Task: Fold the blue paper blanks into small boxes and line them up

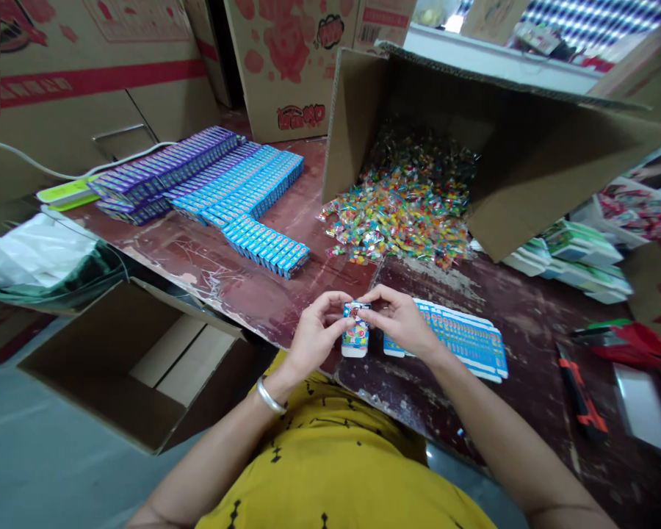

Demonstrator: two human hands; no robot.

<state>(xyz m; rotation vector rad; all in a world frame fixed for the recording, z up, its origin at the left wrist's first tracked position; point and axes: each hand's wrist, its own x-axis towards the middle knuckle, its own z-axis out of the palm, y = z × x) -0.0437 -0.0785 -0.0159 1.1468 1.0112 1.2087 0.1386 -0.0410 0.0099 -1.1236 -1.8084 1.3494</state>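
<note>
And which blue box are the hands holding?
The single blue box held between the left hand and right hand. Other blue boxes lie in rows farther left; overlapping blue cartons lie to the right.

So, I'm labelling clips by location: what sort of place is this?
Probably a small packing workshop: an open cardboard carton spills clear-wrapped, colourful pieces, likely candies; small blue printed boxes are lined up in rows; and flat blue cartons lie fanned out.
</note>
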